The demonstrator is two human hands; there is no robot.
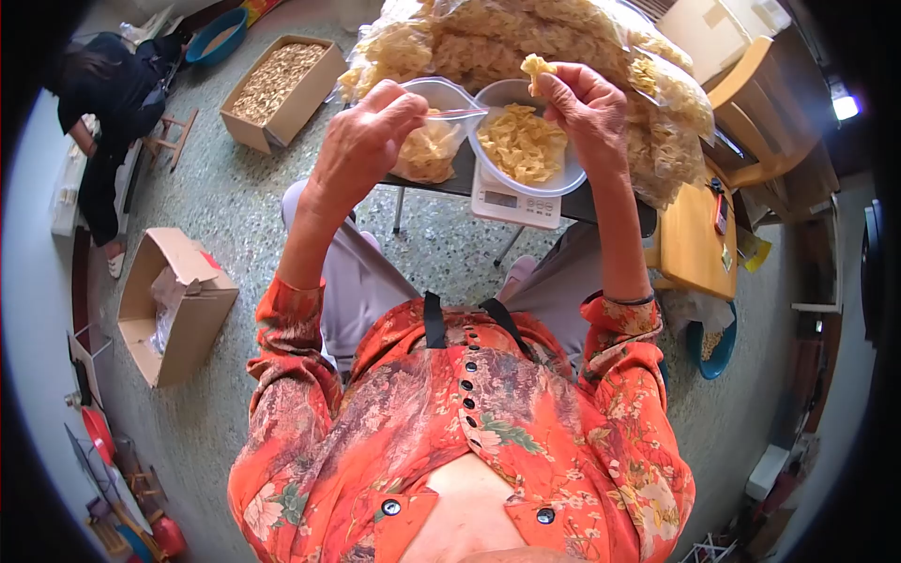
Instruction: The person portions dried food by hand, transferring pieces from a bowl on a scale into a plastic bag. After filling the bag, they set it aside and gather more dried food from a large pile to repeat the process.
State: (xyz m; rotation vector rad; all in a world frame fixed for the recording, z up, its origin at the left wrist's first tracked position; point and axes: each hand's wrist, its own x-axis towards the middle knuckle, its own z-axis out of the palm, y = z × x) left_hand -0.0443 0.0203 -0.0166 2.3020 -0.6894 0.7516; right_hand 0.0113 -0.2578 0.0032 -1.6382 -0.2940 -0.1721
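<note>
My left hand (pixel 368 141) pinches the rim of a clear zip bag (pixel 430 159), whose mouth gapes toward the right. Pale yellow dried pieces fill the lower part of this bag. Between the thumb and fingers of my right hand (pixel 593 105) is a curled yellow dried piece (pixel 536 69), raised above a white plastic bowl (pixel 573 174). More dried pieces (pixel 522 143) lie in the bowl, which rests on a white digital scale (pixel 514 208). The digits on its display are too small to read.
Large clear bags of dried pieces (pixel 526 38) are heaped behind the bowl. A wooden chair (pixel 699 235) stands at right. On the floor at left are a filled cardboard box (pixel 282 89) and an open carton (pixel 178 305). Another person (pixel 108 103) sits far left.
</note>
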